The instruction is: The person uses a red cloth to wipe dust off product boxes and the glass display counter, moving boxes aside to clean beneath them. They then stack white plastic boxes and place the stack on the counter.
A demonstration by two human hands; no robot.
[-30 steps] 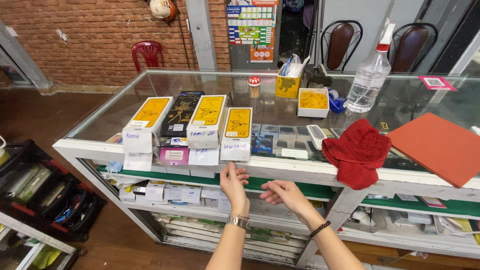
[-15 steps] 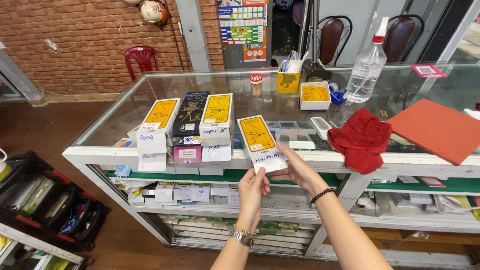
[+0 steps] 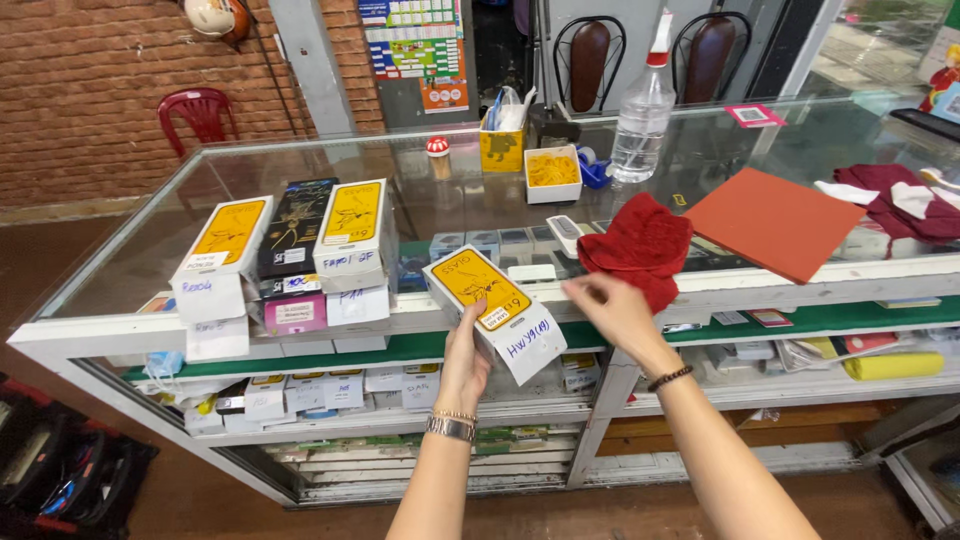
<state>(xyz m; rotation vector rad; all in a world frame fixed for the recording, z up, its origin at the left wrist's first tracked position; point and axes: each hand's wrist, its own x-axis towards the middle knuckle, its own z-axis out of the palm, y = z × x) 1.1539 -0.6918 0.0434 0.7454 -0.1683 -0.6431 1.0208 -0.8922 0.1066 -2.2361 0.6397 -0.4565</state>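
My left hand (image 3: 465,358) holds a flat white box with a yellow front (image 3: 487,303), tilted, in front of the glass counter (image 3: 130,270). A white paper label hangs from the box's lower end. My right hand (image 3: 610,302) hovers just right of the box, fingers curled, holding nothing, close to a crumpled red cloth (image 3: 640,246) on the counter's front edge. Three stacks of similar yellow and black boxes (image 3: 290,255) stand on the counter to the left.
On the glass stand a clear spray bottle (image 3: 640,120), a small white box of yellow bits (image 3: 552,172), a yellow holder (image 3: 502,145) and an orange-red board (image 3: 775,220). Shelves below hold several small boxes (image 3: 300,390). A red plastic chair (image 3: 200,110) stands by the brick wall.
The yellow box was lifted off the counter from its place beside the stacks and now rests tilted in my left hand. My right hand let go of it and moved right.
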